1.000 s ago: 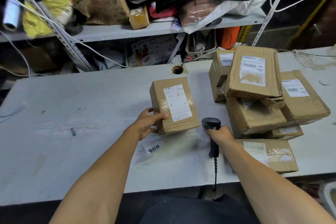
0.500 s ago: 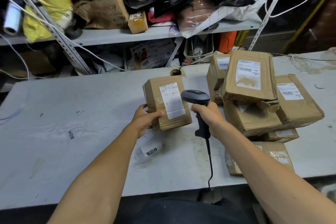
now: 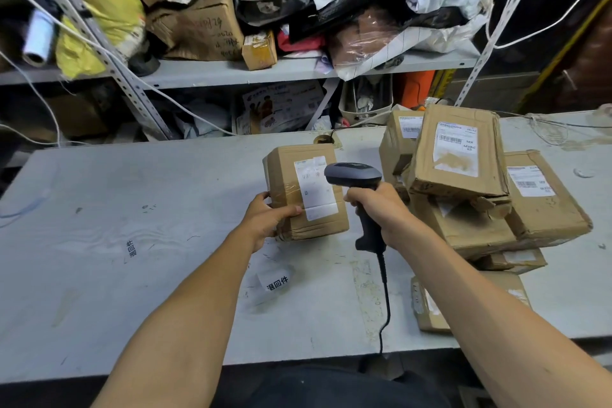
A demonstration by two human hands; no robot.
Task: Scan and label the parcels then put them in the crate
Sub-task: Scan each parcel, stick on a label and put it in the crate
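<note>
Taped brown parcel [image 3: 306,190], white label up, beside black corded scanner [image 3: 352,175] on table.

Seven cardboard parcels [image 3: 306,190] — one scanner [image 3: 352,175] — two hands [image 3: 268,219].

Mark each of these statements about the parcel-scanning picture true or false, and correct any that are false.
1. The right hand grips a black scanner. True.
2. The left hand holds a roll of tape. False: it holds a brown parcel.
3. The held parcel carries a white label. True.
4. The pile of other parcels lies to the person's left. False: it lies to the right.
5. The scanner is cordless. False: a black cable hangs from its handle.
</note>
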